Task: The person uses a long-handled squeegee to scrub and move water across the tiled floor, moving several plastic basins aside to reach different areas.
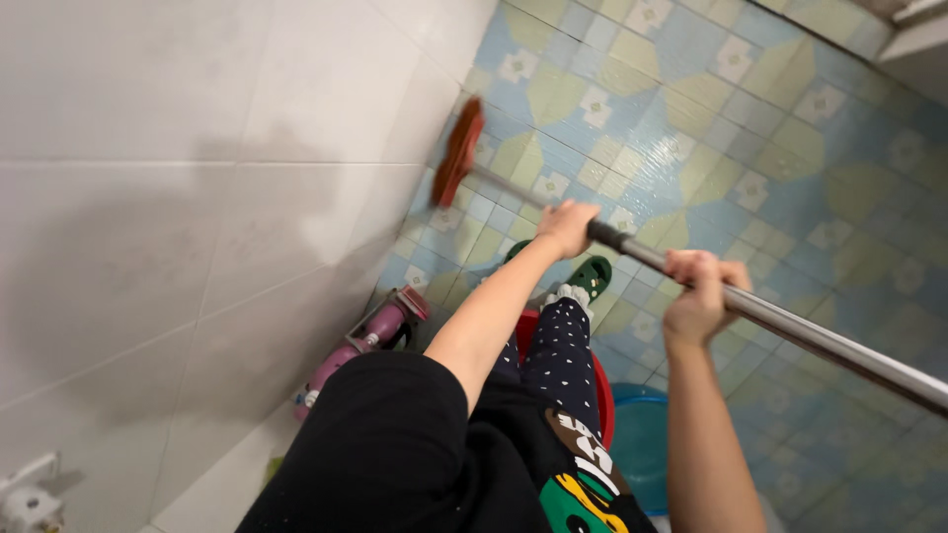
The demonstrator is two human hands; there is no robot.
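My left hand (pixel 565 226) grips the lower part of a long metal handle (pixel 790 331), and my right hand (pixel 699 293) grips the same handle higher up. The handle ends in a red-brown brush head (pixel 457 153) that rests against the base of the white tiled wall (pixel 197 178), where it meets the patterned blue and green floor (pixel 711 128). My legs in dark dotted trousers and green slippers (pixel 591 274) show below my arms.
A pink and white bottle (pixel 360 345) lies on the floor by the wall. A red basin (pixel 597 385) and a blue basin (pixel 642 439) sit under my legs. A white fitting (pixel 25 498) is at the bottom left.
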